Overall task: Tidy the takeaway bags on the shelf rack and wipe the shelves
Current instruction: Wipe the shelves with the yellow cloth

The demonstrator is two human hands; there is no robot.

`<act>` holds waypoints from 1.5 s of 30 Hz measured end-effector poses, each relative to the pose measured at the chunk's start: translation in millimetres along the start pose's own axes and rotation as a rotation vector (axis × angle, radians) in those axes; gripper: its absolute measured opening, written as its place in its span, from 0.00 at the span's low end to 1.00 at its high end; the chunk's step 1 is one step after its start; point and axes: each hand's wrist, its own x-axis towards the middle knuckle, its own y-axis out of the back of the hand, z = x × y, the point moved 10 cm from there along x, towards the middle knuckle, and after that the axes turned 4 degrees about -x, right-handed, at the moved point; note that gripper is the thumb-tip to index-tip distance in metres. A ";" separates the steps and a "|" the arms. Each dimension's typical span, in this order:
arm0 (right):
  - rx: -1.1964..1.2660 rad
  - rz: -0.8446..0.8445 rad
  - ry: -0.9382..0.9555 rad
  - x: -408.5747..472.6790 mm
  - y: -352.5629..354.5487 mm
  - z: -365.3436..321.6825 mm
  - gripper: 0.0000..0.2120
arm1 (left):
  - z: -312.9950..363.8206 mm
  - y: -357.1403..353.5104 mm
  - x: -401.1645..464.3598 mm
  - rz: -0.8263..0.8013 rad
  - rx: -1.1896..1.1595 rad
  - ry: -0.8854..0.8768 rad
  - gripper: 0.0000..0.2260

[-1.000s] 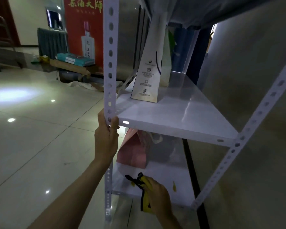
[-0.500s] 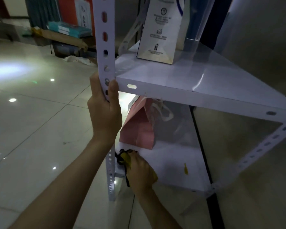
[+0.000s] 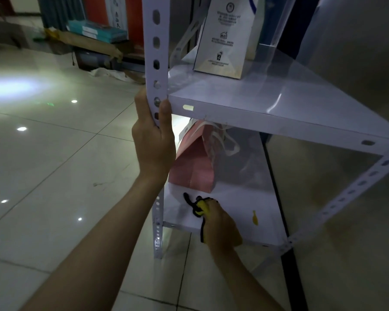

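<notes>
white rack (image 3: 155,52) shelves carry white bag (image 3: 222,41), pink bag (image 3: 193,169).

Glossy white metal shelf (image 3: 279,102), glossy floor tiles (image 3: 54,164)

Pink bag (image 3: 193,167) upright on lower shelf (image 3: 234,205); white printed bag (image 3: 225,37) on upper shelf (image 3: 267,95) (glossy white).

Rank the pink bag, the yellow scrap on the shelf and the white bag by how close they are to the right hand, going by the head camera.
From the right hand, which holds a yellow cloth on the lower shelf:
1. Yellow scrap: same shelf, just to the right.
2. Pink bag: same shelf, behind the hand, toward the back.
3. White bag: on the upper shelf, well above.
</notes>
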 end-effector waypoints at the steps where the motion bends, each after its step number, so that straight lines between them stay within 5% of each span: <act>1: -0.026 0.014 0.012 -1.2 -6.8 -10.3 0.08 | 0.7 -0.5 -0.5 -0.004 -0.001 -0.005 0.23; 7: -0.098 -0.065 0.137 -5.5 -25.8 -69.3 0.09 | -1.3 -0.4 -0.3 -0.013 0.005 -0.014 0.22; 11: 0.036 -0.235 0.300 -17.4 -22.9 -62.6 0.20 | 3.4 -0.3 -0.9 -0.009 0.008 -0.019 0.25; 14: 0.060 -0.148 0.440 -15.3 6.7 -40.4 0.19 | 0.3 0.3 -1.1 -0.007 0.025 -0.012 0.21; 18: 0.135 0.049 0.181 16.8 74.4 14.8 0.26 | -3.2 0.6 -1.0 0.006 0.048 -0.001 0.19; 21: 0.141 0.168 0.004 43.4 101.3 71.3 0.13 | -5.8 -0.3 -0.9 0.009 0.049 -0.003 0.21; 25: 0.008 0.076 -0.225 45.0 77.4 140.6 0.04 | -6.2 0.3 -1.1 0.014 0.048 -0.023 0.22; 30: -0.241 0.156 -0.192 10.0 56.5 123.4 0.09 | -4.0 0.0 -1.1 0.036 0.051 -0.031 0.19; 39: -0.128 0.097 0.128 -9.0 45.8 82.2 0.17 | -3.6 0.2 0.0 0.028 0.028 -0.026 0.03; 45: -0.223 0.090 -0.180 20.5 55.7 123.9 0.12 | -6.4 -0.5 -1.5 0.046 0.042 -0.029 0.06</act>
